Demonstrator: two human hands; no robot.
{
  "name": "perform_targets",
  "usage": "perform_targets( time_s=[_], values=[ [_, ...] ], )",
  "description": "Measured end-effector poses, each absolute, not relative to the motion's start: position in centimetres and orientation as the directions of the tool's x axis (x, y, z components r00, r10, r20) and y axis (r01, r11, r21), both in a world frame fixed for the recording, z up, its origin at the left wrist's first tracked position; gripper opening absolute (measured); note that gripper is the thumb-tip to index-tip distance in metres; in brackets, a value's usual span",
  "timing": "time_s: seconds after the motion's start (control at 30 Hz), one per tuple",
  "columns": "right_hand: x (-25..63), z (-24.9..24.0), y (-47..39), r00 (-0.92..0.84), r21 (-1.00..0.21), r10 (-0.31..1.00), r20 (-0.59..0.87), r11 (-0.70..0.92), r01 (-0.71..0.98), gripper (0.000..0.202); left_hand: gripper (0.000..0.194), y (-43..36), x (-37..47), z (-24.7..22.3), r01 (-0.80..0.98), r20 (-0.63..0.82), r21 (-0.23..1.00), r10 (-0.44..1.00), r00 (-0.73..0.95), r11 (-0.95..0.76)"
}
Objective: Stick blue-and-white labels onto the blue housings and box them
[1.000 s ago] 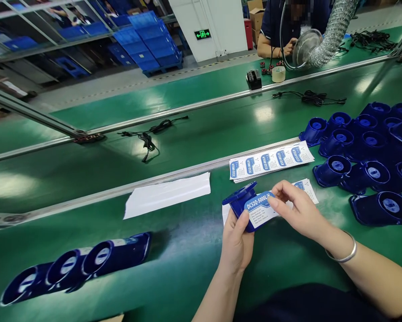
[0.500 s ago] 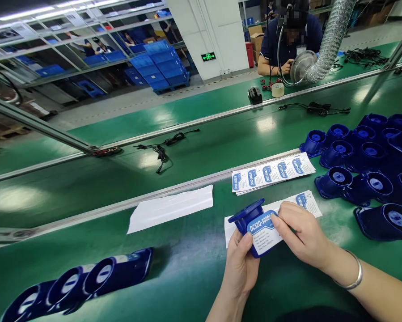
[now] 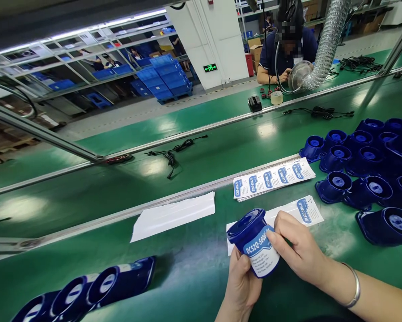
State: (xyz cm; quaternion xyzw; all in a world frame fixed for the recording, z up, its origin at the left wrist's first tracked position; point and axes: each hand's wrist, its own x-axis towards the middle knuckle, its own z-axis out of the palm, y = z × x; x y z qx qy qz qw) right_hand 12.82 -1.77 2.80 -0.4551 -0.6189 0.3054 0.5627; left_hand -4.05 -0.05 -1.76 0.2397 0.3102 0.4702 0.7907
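My left hand (image 3: 243, 279) is wrapped round a dark blue plastic pump housing (image 3: 246, 226), tilted with its flanged end up to the left. A blue and white label (image 3: 263, 256) reading DC52Q-5000L/H lies curved against its side. My right hand (image 3: 298, 246) is closed, thumb and fingertips at the label's upper right edge; whether they pinch or press it is hard to see. Behind the hands lies a label sheet (image 3: 306, 209) with one printed label showing at its right end. Farther back is a stack of label sheets (image 3: 272, 180).
Many blue housings (image 3: 373, 188) crowd the right side of the green bench. Several more (image 3: 120, 281) lie in a row at front left. A white backing sheet (image 3: 174, 214) lies left of the labels. Black cables (image 3: 170, 156) rest beyond the metal rail. A co-worker (image 3: 288, 58) sits opposite.
The housing has turned in my left hand, showing more of its flanged end. The label now follows the curved side more closely, with my right fingers still at its edge.
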Motion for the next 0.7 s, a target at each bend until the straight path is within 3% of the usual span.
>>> perform_targets(
  time_s=[0.13, 0.27, 0.4, 0.47, 0.57, 0.63, 0.7],
  values=[
    [12.1, 1.5, -1.7, 0.129, -0.973, 0.964, 0.232, 0.233, 0.006, 0.038, 0.055, -0.1, -4.3, -2.7, -0.637, -0.249, 0.645, 0.904, 0.348, 0.423],
    [10.5, 0.3, -1.8, 0.100, -0.965, 0.994, 0.040, 0.065, -0.254, 0.039, 0.049, 0.4, -4.1, -2.2, -0.626, -0.292, 0.630, 0.887, 0.358, 0.460],
    [10.4, -0.1, -1.5, 0.117, -0.948, 0.988, -0.099, -0.058, -0.314, 0.045, 0.036, 1.4, -3.1, -0.1, -0.655, -0.345, 0.530, 0.843, 0.413, 0.538],
    [11.2, 0.1, -1.2, 0.177, -0.959, 0.980, -0.089, -0.036, -0.280, 0.043, 0.036, 1.7, -2.5, 0.9, -0.640, -0.354, 0.472, 0.795, 0.492, 0.606],
    [12.7, 0.7, -0.7, 0.249, -0.981, 0.967, 0.045, 0.091, -0.174, 0.039, 0.045, 1.8, -2.0, 1.7, -0.583, -0.341, 0.433, 0.724, 0.600, 0.688],
    [13.5, 1.3, -0.5, 0.220, -0.980, 0.969, 0.117, 0.148, -0.133, 0.040, 0.050, 1.6, -1.7, 1.7, -0.543, -0.315, 0.427, 0.682, 0.661, 0.723],
    [14.0, 1.8, -0.5, 0.123, -0.981, 0.987, 0.100, 0.119, -0.156, 0.044, 0.054, 1.3, -1.6, 1.5, -0.491, -0.285, 0.428, 0.629, 0.723, 0.759]
  ],
)
